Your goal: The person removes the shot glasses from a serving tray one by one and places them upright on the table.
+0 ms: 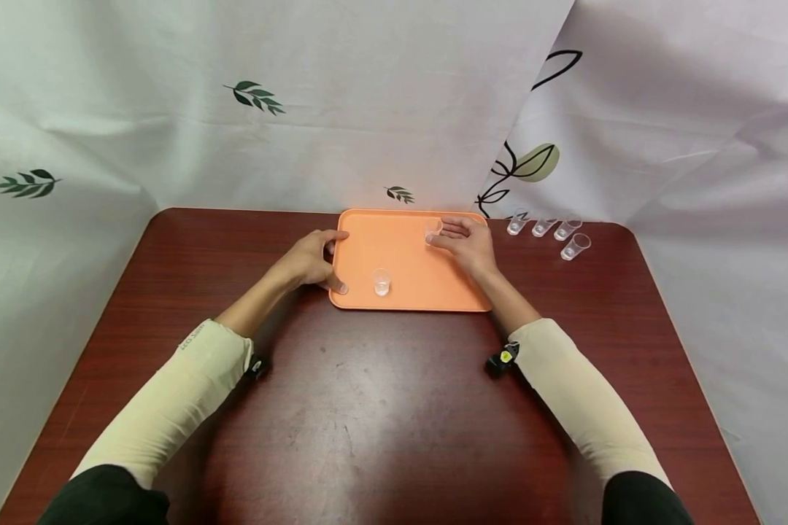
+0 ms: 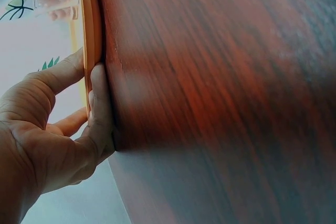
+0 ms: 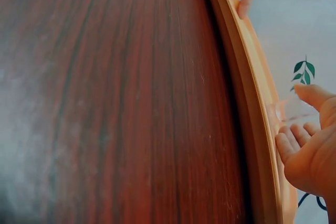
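Note:
An orange tray (image 1: 400,255) lies at the far side of the brown table. On its left rim is my left hand (image 1: 310,259), holding the edge with thumb and fingers spread along it. The left wrist view shows this hand (image 2: 58,124) with fingers on both sides of the tray's edge (image 2: 92,19). My right hand (image 1: 470,248) holds a small clear cup (image 1: 433,230) between thumb and fingers over the tray's back right part. In the right wrist view, that cup (image 3: 286,109) is partly hidden by the hand (image 3: 315,148). Another clear cup (image 1: 381,283) stands near the tray's front left.
Several more clear cups (image 1: 568,228) stand in a group at the table's back right, to the right of the tray. White cloth (image 1: 368,109) with leaf prints hangs behind the table (image 1: 368,408) and at its sides.

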`<state>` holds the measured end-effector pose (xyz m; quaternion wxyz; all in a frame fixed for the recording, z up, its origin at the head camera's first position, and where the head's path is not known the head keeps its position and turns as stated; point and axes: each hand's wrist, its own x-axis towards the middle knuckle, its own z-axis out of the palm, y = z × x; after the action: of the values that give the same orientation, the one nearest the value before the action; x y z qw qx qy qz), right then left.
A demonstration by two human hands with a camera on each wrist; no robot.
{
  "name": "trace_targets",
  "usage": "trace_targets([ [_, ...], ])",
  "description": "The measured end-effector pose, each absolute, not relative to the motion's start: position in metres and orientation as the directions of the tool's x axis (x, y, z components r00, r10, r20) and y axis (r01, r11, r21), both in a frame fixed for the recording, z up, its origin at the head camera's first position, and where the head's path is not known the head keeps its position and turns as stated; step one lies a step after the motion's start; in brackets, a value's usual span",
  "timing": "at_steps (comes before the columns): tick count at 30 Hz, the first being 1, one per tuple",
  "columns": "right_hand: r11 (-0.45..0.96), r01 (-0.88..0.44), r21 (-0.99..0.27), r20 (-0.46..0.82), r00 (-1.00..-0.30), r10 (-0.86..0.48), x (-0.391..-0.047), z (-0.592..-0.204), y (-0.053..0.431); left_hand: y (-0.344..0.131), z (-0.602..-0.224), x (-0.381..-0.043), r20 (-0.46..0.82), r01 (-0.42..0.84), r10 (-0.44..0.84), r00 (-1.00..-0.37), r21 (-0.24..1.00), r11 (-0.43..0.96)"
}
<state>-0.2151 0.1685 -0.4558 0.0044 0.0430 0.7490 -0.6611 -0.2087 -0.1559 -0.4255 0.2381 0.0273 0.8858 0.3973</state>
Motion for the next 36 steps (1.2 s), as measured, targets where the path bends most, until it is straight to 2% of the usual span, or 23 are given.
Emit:
trace_targets([
  [12,0.095,0.038,-0.995,-0.031,-0.997,0.072,-0.215,-0.458,0.161,-0.155,-0.424,-0.207,-0.395,-0.134,0.242,-0.886,0.719,0.683],
  [36,0.054,0.047,-0.997,-0.042,-0.996,0.082,-0.188,-0.454,0.19,-0.156,-0.427,-0.208,-0.394,-0.131,0.238,-0.888,0.712,0.69],
])
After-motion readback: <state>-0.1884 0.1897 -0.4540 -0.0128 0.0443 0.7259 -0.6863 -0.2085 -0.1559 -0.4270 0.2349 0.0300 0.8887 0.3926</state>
